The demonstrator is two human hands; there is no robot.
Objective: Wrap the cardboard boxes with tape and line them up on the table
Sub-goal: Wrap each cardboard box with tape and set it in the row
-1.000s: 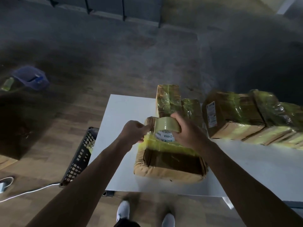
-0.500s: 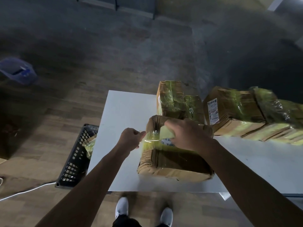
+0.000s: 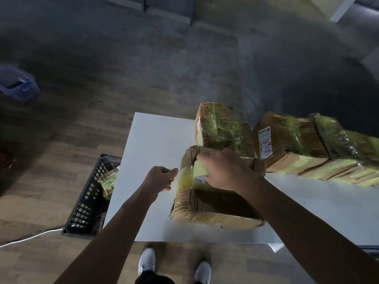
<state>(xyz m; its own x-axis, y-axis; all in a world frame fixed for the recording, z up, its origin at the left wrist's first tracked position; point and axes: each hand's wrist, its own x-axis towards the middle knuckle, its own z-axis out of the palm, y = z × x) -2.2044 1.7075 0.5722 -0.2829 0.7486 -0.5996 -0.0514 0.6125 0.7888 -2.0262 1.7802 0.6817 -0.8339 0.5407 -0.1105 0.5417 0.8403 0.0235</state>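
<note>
A brown cardboard box (image 3: 217, 206) lies on the white table (image 3: 155, 140) in front of me. My right hand (image 3: 227, 171) grips a roll of yellowish tape (image 3: 200, 171) on top of the box. My left hand (image 3: 162, 178) pinches the free end of the tape strip (image 3: 183, 178) just left of the box, and the strip stretches from there to the roll. Behind stands a taped box (image 3: 219, 128), and further taped boxes (image 3: 307, 144) lie in a row to the right.
A black plastic crate (image 3: 90, 199) with tape scraps stands on the wooden floor left of the table. A white cable (image 3: 28, 237) runs along the floor. A blue bin (image 3: 18, 83) lies far left. My white shoes (image 3: 146, 263) show below the table's near edge.
My right hand brought the tape roll down from above the box onto its top. My left hand has stayed pinching the tape end left of the box.
</note>
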